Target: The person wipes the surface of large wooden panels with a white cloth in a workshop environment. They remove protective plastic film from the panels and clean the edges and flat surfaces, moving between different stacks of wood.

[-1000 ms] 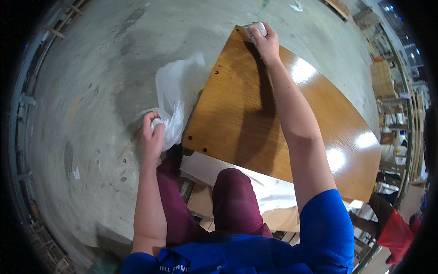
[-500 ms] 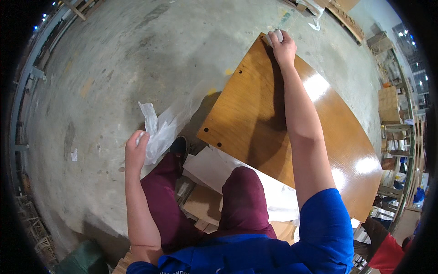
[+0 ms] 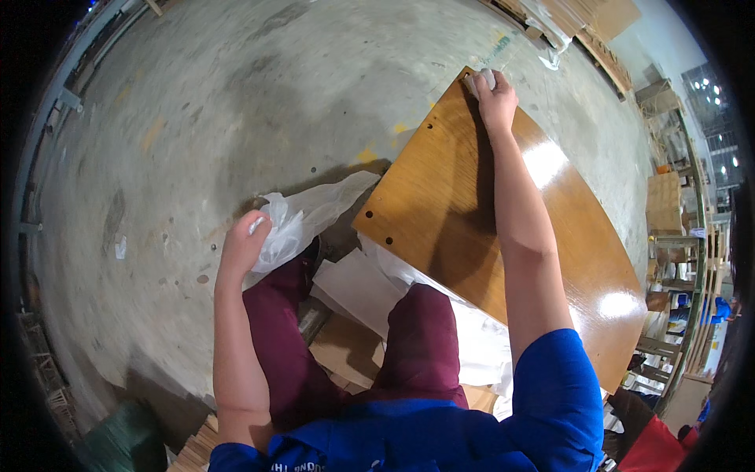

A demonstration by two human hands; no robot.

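A glossy brown wooden panel (image 3: 440, 189) with a curved far edge slants across the right half, with several dark holes near its left edge and far corner. My right arm reaches over it, and my right hand (image 3: 497, 102) is closed around a wad of white material (image 3: 481, 80) at that far corner. Off to the left, my left hand (image 3: 245, 240) grips a crumpled translucent plastic sheet (image 3: 295, 228), whose loose end trails toward the panel. Under the panel's near edge lies white wrapping (image 3: 480, 338), beside my knee.
Brown cardboard (image 3: 346, 346) lies between my legs. Along the right run racks (image 3: 680, 315) with wooden pieces, and a person in red (image 3: 657, 448) is at the lower right. Pallets (image 3: 602, 63) stand at the far right. A green bundle (image 3: 126, 440) sits lower left.
The plastic sheet's loose end has swung lower and spread toward the panel. My left hand has shifted slightly right and up. The right hand keeps its hold at the panel's far corner.
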